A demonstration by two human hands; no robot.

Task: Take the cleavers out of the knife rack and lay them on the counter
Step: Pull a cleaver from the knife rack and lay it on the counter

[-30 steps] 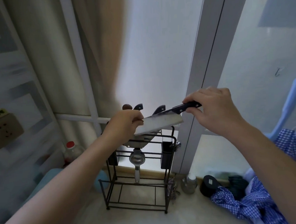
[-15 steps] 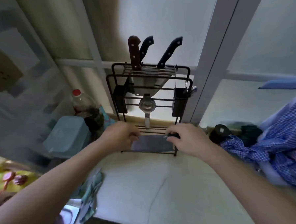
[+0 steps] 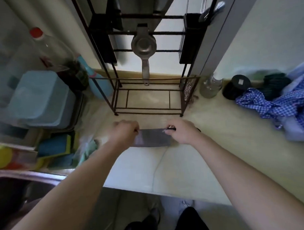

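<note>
A cleaver (image 3: 153, 137) with a broad grey blade lies flat, low over the pale counter (image 3: 211, 147), in front of the black wire knife rack (image 3: 147, 90). My left hand (image 3: 124, 134) pinches the blade's far end. My right hand (image 3: 182, 131) is closed around the black handle, mostly hiding it. Whether the blade touches the counter I cannot tell. The rack's upper part with the other knives is cut off by the top of the frame.
A metal strainer (image 3: 143, 46) hangs in the rack. Left of it stand a red-capped bottle (image 3: 51, 48), a blue tub (image 3: 39, 99) and sponges (image 3: 56, 146), with a sink (image 3: 19, 188) at lower left. A glass jar (image 3: 210, 86), black lid (image 3: 239, 83) and checked cloth (image 3: 277, 101) lie right.
Both hands brought the cleaver down from rack height to just over the counter in front of the rack. The view tilted down, so the knife handles left the frame.
</note>
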